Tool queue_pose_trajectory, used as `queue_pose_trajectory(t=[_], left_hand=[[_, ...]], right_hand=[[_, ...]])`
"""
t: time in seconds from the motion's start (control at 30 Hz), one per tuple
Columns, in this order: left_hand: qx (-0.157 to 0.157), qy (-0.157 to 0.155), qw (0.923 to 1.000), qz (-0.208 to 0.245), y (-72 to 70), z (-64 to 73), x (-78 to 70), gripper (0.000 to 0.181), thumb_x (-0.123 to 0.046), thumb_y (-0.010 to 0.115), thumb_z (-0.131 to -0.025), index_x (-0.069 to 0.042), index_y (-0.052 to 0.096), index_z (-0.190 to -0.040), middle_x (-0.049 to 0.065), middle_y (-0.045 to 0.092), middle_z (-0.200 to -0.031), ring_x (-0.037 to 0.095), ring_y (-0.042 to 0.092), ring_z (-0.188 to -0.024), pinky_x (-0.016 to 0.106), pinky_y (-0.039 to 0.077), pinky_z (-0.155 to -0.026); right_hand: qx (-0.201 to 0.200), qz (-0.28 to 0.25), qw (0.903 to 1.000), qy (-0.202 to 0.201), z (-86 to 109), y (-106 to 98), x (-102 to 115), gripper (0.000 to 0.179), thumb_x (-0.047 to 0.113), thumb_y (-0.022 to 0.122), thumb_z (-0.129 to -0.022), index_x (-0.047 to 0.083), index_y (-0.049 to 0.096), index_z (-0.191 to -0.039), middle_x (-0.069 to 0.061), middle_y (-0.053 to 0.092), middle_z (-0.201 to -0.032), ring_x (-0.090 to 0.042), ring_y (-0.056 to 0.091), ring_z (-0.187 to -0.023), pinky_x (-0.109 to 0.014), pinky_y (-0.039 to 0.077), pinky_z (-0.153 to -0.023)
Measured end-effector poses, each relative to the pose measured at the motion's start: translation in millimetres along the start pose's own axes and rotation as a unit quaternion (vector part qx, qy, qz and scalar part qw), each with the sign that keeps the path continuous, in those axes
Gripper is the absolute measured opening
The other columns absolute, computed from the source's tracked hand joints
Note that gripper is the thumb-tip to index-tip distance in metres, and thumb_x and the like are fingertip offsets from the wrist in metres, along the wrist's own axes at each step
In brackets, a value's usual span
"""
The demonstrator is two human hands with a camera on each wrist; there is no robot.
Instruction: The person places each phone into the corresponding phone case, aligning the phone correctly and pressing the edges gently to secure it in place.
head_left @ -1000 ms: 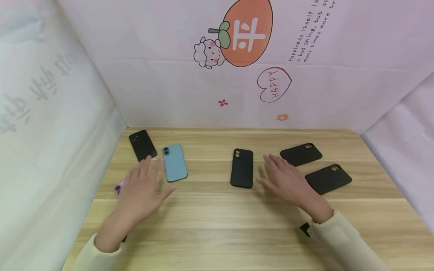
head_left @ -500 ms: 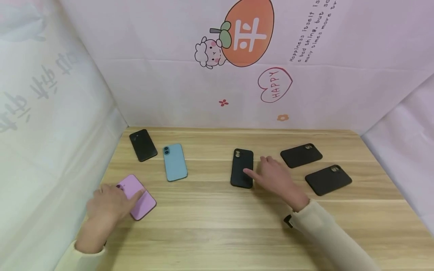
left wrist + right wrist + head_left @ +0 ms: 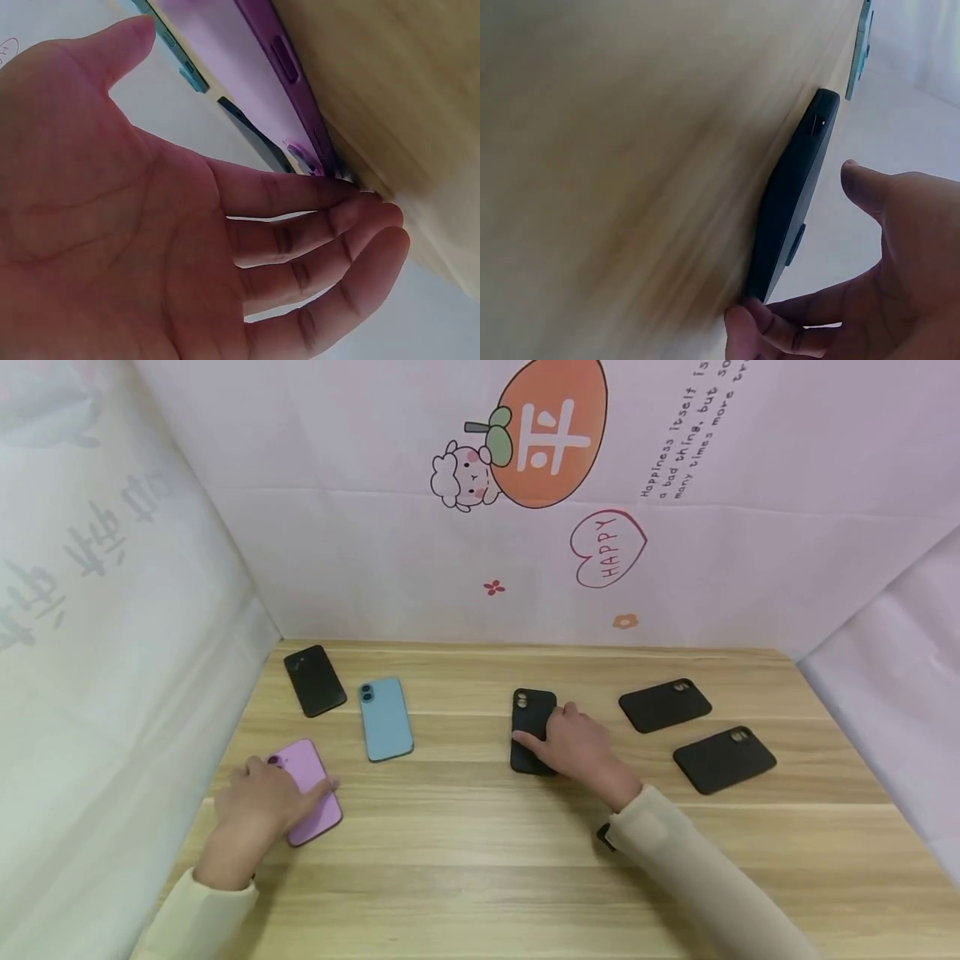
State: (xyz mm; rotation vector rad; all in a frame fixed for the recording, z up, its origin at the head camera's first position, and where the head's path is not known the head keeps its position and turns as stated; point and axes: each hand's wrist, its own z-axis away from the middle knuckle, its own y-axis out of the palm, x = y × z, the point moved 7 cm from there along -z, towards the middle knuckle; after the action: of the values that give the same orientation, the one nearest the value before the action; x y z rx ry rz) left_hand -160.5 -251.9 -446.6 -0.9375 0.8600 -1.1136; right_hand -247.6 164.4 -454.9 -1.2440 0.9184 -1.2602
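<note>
My left hand lies over a pink phone. In the left wrist view its fingertips touch the phone's near edge, while the thumb stands apart above the back. At the middle of the table a black phone case lies with its camera cutout up. Over its right side my right hand reaches with the thumb stretched across to the left edge. The right wrist view has the fingertips against the case's edge and the thumb clear of it.
A blue phone and a black phone lie at the back left of the wooden table. Two more black cases, one farther back and one nearer, lie on the right. White printed cloth walls the back and sides.
My left hand has gone from above the table down and onto the pink phone, which has turned slightly. The right hand has moved left onto the middle black case.
</note>
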Motion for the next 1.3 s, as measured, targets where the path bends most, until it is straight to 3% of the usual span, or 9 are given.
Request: queue_pose_trajectory(t=[0.17,0.23,0.43,0.6,0.8,0.9,1.1,1.3], left_hand=[[-0.017,0.05,0.9981,-0.032,-0.4,-5.4,-7.2,0.104,-0.074,0.054,-0.096,0.028,0.058,-0.11,0.038,0.052,-0.101,0.045,0.057,-0.093,0.054,0.054,-0.077],[-0.018,0.063,0.9976,-0.025,-1.1,-6.4,-9.0,0.099,-0.069,0.059,-0.096,0.029,0.056,-0.113,0.036,0.051,-0.1,0.044,0.055,-0.091,0.053,0.053,-0.076],[0.016,0.065,0.9972,0.032,-1.7,-8.2,-7.1,0.098,-0.05,0.076,-0.089,0.03,0.04,-0.132,0.041,0.041,-0.118,0.05,0.05,-0.102,0.06,0.055,-0.074],[0.025,0.077,0.9963,0.029,-2.4,-9.7,-8.7,0.093,-0.042,0.081,-0.088,0.03,0.039,-0.128,0.042,0.041,-0.117,0.052,0.05,-0.102,0.06,0.055,-0.077],[0.026,0.088,0.9952,0.034,-1.2,-10.2,-10.2,0.09,-0.034,0.085,-0.085,0.03,0.039,-0.128,0.042,0.042,-0.117,0.053,0.05,-0.1,0.06,0.054,-0.079],[0.026,0.096,0.9944,0.034,-0.2,-10.5,-10.6,0.09,-0.032,0.087,-0.081,0.03,0.039,-0.126,0.041,0.043,-0.114,0.052,0.051,-0.097,0.058,0.053,-0.078],[0.018,0.114,0.9928,0.034,0.7,-12.9,-11.8,0.088,-0.031,0.091,-0.076,0.027,0.041,-0.12,0.035,0.042,-0.107,0.047,0.049,-0.092,0.054,0.05,-0.076],[0.02,0.108,0.992,0.062,1.8,-12.3,-10.8,0.093,-0.029,0.093,-0.074,0.025,0.037,-0.126,0.036,0.04,-0.111,0.049,0.046,-0.096,0.054,0.05,-0.075]], right_hand=[[-0.004,-0.003,1.0,0.007,-6.5,1.5,4.5,0.096,0.072,0.056,-0.099,-0.021,0.061,-0.127,-0.033,0.062,-0.121,-0.037,0.068,-0.08,-0.044,0.058,-0.057],[-0.003,-0.01,0.9999,0.013,-8.6,2.0,3.4,0.095,0.07,0.059,-0.098,-0.02,0.061,-0.127,-0.033,0.061,-0.121,-0.037,0.068,-0.081,-0.043,0.058,-0.058],[0.038,-0.047,0.9979,0.021,-15.0,4.7,-1.0,0.089,0.062,0.067,-0.097,-0.019,0.056,-0.133,-0.036,0.057,-0.13,-0.036,0.066,-0.085,-0.048,0.06,-0.074],[0.07,-0.077,0.9942,0.028,-14.0,2.9,0.0,0.091,0.057,0.074,-0.095,-0.02,0.051,-0.138,-0.038,0.052,-0.136,-0.037,0.063,-0.091,-0.049,0.058,-0.084],[0.085,-0.094,0.9915,0.03,-11.8,1.6,2.0,0.095,0.052,0.079,-0.092,-0.021,0.044,-0.143,-0.04,0.045,-0.143,-0.035,0.063,-0.088,-0.047,0.058,-0.082],[0.084,-0.089,0.9922,0.025,-11.4,0.1,2.3,0.094,0.051,0.081,-0.091,-0.02,0.046,-0.142,-0.037,0.052,-0.137,-0.033,0.063,-0.089,-0.046,0.058,-0.082],[0.077,-0.096,0.9921,0.024,-10.5,-4.8,0.0,0.089,0.048,0.086,-0.087,-0.016,0.048,-0.136,-0.024,0.068,-0.108,-0.027,0.065,-0.083,-0.041,0.058,-0.073],[0.078,-0.096,0.992,0.023,-7.0,-8.0,-5.5,0.091,0.046,0.09,-0.084,-0.011,0.045,-0.138,-0.024,0.071,-0.111,-0.029,0.069,-0.086,-0.042,0.058,-0.069]])
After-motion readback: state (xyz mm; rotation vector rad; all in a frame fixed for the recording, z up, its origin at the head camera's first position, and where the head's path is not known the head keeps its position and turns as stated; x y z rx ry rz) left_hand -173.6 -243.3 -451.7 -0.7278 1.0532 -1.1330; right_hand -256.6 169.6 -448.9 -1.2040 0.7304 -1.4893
